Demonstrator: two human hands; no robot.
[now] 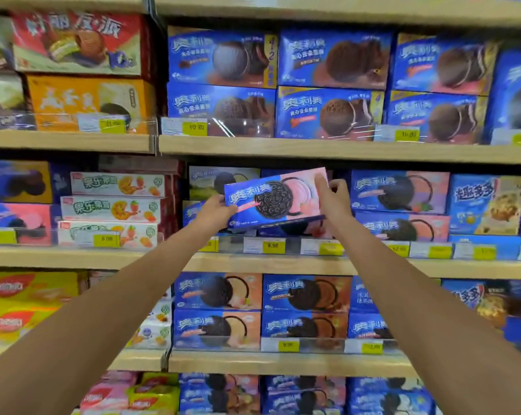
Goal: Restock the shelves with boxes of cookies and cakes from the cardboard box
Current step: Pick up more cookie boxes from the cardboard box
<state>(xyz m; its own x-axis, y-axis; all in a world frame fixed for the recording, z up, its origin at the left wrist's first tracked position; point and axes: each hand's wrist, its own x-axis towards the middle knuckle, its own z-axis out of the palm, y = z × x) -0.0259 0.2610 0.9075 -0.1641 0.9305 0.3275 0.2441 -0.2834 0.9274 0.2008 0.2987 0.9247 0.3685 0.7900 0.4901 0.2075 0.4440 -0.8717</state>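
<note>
A blue and pink Oreo cookie box [275,199] is held tilted in front of the middle shelf [271,263]. My left hand [212,213] grips its lower left corner. My right hand [332,196] holds its right end, fingers over the pink side. Behind and below the box lies another blue Oreo box [295,229] on the shelf. The same blue and pink boxes [400,191] are stacked just to the right. The cardboard box is not in view.
Blue cake boxes [328,85] fill the shelf above. White and red fruit cookie boxes [115,208] stand to the left. Orange-blue Oreo boxes [217,310] fill the shelf below. Yellow price tags [272,245] line the shelf edges behind clear rails.
</note>
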